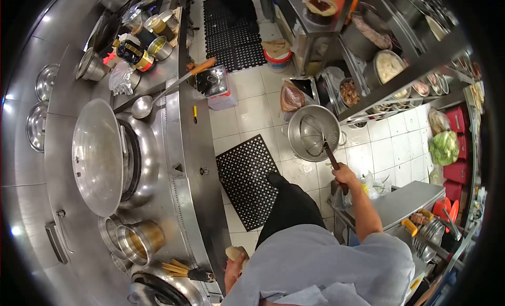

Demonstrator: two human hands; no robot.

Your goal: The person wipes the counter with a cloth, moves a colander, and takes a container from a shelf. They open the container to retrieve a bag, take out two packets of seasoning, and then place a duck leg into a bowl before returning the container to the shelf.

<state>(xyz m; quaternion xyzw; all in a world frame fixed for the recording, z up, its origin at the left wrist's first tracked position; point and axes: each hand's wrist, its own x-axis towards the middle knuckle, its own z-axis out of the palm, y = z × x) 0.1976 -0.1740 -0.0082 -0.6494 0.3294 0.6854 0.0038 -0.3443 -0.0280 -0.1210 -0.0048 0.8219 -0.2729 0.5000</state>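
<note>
My right hand [344,175] is wrapped around the dark wooden handle of a wire skimmer [332,157]. The skimmer's round head lies within the opening of a metal colander [295,148], which has a handle on each side. My left hand [233,270] is low by the stove's front edge, closed on a beige, cloth-like bundle [235,252] whose kind I cannot make out for certain. A big wok [94,159] is tilted up on the burner to my left. Behind it a ladle [142,106] with an orange-brown handle rests across the counter.
Black perforated mats [247,180] lie on the white tiled floor. Steel shelves [379,90] with food containers line the right. A metal pot [139,243] of yellowish liquid stands near the wok. Sauce bottles [134,53] crowd the far counter. Another person's dark legs [231,3] show ahead.
</note>
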